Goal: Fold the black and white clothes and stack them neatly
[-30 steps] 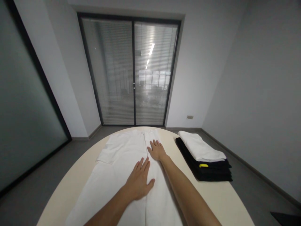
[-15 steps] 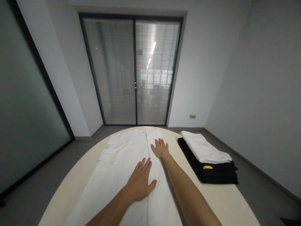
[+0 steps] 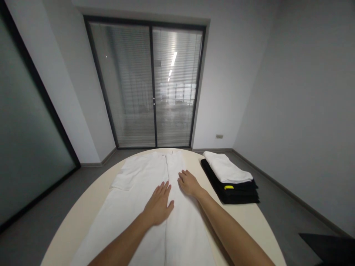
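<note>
A white garment point(image 3: 138, 207) lies spread on the round cream table point(image 3: 80, 203), a short sleeve at its far left and one part folded in along its right side. My left hand point(image 3: 158, 203) rests flat on it near the middle fold edge, thumb apart from the fingers, holding nothing. On the folded right part lies my right hand point(image 3: 189, 183), its fingers bent down onto the cloth at the outer edge; whether it pinches any fabric is hidden.
Right of the hands, a folded white cloth point(image 3: 227, 168) tops a stack of black folded cloths point(image 3: 241, 197) with a yellow item point(image 3: 229, 187) between. A dark object point(image 3: 330, 247) stands at the lower right. Glass doors point(image 3: 144, 88) are beyond the table.
My right hand has drawn slightly back toward me and its spread fingers have come together and curled. My left hand stays flat on the garment. The view has turned a little to the right.
</note>
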A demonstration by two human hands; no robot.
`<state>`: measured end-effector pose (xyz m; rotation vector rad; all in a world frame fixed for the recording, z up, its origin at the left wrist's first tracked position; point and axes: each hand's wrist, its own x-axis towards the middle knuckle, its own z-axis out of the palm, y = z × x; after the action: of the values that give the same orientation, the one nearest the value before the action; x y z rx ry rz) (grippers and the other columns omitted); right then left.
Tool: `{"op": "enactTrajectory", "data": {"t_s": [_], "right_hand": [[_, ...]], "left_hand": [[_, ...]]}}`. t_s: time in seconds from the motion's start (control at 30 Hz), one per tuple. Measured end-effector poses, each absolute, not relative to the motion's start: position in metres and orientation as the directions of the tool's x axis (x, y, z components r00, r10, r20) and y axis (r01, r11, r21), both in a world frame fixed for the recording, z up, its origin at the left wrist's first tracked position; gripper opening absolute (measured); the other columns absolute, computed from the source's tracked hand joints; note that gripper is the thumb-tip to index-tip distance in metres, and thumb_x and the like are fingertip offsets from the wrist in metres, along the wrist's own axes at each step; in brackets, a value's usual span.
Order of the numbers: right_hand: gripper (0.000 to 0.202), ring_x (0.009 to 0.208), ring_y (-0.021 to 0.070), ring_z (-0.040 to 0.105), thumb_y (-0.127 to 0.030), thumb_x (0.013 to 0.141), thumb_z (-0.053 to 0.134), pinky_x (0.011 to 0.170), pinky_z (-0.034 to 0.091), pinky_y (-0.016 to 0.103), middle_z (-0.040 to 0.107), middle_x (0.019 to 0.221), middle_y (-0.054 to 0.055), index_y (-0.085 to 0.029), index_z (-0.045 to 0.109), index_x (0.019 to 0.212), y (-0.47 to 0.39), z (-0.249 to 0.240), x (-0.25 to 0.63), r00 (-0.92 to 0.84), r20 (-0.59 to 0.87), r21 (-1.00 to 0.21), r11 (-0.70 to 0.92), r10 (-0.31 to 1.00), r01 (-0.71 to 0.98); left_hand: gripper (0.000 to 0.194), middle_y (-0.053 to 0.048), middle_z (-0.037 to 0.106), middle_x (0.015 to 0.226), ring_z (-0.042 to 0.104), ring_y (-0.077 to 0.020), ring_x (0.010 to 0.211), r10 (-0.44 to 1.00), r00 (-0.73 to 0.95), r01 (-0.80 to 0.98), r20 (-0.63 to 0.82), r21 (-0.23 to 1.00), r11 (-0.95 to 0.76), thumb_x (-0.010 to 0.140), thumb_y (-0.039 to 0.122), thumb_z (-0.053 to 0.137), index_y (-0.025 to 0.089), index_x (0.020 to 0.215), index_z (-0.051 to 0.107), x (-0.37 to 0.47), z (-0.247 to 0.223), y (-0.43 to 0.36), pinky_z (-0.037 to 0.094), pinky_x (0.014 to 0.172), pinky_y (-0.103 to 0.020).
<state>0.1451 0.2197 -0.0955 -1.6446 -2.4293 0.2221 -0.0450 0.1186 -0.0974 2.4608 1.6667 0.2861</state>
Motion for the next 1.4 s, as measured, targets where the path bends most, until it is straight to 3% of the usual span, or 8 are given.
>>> {"op": "enactTrajectory", "data": {"t_s": [0.23, 0.43, 0.6, 0.7, 0.83, 1.03, 1.17, 1.4], "right_hand": [[0.069, 0.154, 0.0266, 0.004, -0.055, 0.101, 0.015, 0.121, 0.002, 0.053, 0.01, 0.166, 0.006, -0.019, 0.018, 0.16, 0.203, -0.106, 0.149, -0.277, -0.032, -0.239, 0.262, 0.96, 0.935], [0.065, 0.153, 0.0283, 0.007, -0.053, 0.101, 0.018, 0.12, 0.0, 0.053, 0.019, 0.165, 0.005, -0.022, 0.023, 0.158, 0.215, -0.098, 0.167, -0.228, 0.019, -0.168, 0.228, 0.974, 0.959], [0.051, 0.142, 0.0291, 0.034, -0.038, 0.101, 0.03, 0.113, 0.026, 0.044, 0.048, 0.15, 0.016, -0.014, 0.054, 0.139, 0.213, -0.083, 0.157, -0.261, 0.175, -0.086, 0.279, 0.949, 0.956], [0.049, 0.132, 0.0304, 0.046, -0.032, 0.101, 0.031, 0.105, 0.037, 0.041, 0.053, 0.142, 0.022, -0.007, 0.056, 0.135, 0.208, -0.085, 0.142, -0.209, 0.153, -0.092, 0.225, 0.966, 0.97], [0.06, 0.146, 0.0302, 0.029, -0.04, 0.103, 0.025, 0.115, 0.025, 0.041, 0.037, 0.156, 0.02, -0.005, 0.039, 0.15, 0.2, -0.099, 0.137, -0.163, 0.174, -0.154, 0.19, 0.971, 0.97], [0.067, 0.15, 0.03, 0.019, -0.053, 0.101, 0.025, 0.119, 0.016, 0.042, 0.03, 0.161, 0.014, -0.012, 0.035, 0.153, 0.196, -0.101, 0.147, -0.189, 0.125, -0.248, 0.215, 0.974, 0.945], [0.068, 0.151, 0.0289, 0.017, -0.053, 0.1, 0.028, 0.12, 0.015, 0.04, 0.029, 0.162, 0.012, -0.012, 0.035, 0.154, 0.198, -0.1, 0.149, -0.203, 0.118, -0.242, 0.226, 0.972, 0.944], [0.069, 0.152, 0.0274, 0.015, -0.054, 0.1, 0.027, 0.121, 0.013, 0.039, 0.029, 0.162, 0.012, -0.011, 0.036, 0.153, 0.201, -0.106, 0.156, -0.213, 0.137, -0.208, 0.238, 0.967, 0.949]], "left_hand": [[0.064, -0.011, 0.024, 0.164, 0.017, -0.0293, 0.152, 0.923, 0.365, 0.903, 0.124, 0.195, -0.383, 0.097, 0.042, 0.039, 0.013, 0.154, 0.033, -0.036, -0.1, 0.126, 0.019, 0.123, -0.047], [0.053, -0.014, 0.039, 0.157, 0.034, -0.0312, 0.145, 0.915, 0.33, 0.92, 0.233, 0.139, -0.367, 0.1, 0.038, 0.037, 0.015, 0.146, 0.048, -0.015, -0.093, 0.128, 0.028, 0.119, -0.048], [0.061, -0.014, 0.034, 0.16, 0.03, -0.0324, 0.147, 0.898, 0.411, 0.884, 0.16, 0.17, -0.435, 0.099, 0.048, 0.038, 0.017, 0.15, 0.043, -0.016, -0.091, 0.105, 0.027, 0.119, -0.049], [0.062, -0.011, 0.026, 0.163, 0.021, -0.0306, 0.151, 0.904, 0.411, 0.88, 0.116, 0.211, -0.426, 0.1, 0.046, 0.033, 0.016, 0.154, 0.036, -0.019, -0.094, 0.098, 0.021, 0.122, -0.05], [0.06, -0.01, 0.025, 0.163, 0.018, -0.0267, 0.152, 0.916, 0.387, 0.885, 0.11, 0.235, -0.402, 0.099, 0.035, 0.033, 0.013, 0.154, 0.034, -0.018, -0.096, 0.097, 0.018, 0.124, -0.047], [0.059, -0.007, 0.027, 0.163, 0.016, -0.0339, 0.151, 0.947, 0.289, 0.922, 0.138, 0.226, -0.314, 0.097, 0.038, 0.038, 0.022, 0.154, 0.037, -0.012, -0.099, 0.093, 0.015, 0.121, -0.058], [0.059, -0.01, 0.03, 0.162, 0.025, -0.0308, 0.15, 0.945, 0.305, 0.909, 0.119, 0.261, -0.326, 0.1, 0.045, 0.033, 0.018, 0.152, 0.041, -0.026, -0.099, 0.102, 0.023, 0.121, -0.049], [0.056, -0.015, 0.026, 0.163, 0.021, -0.0381, 0.15, 0.949, -0.038, 0.998, 0.314, 0.067, 0.018, 0.099, 0.042, 0.039, 0.018, 0.149, 0.045, -0.119, -0.101, 0.145, 0.018, 0.119, -0.056]]}}
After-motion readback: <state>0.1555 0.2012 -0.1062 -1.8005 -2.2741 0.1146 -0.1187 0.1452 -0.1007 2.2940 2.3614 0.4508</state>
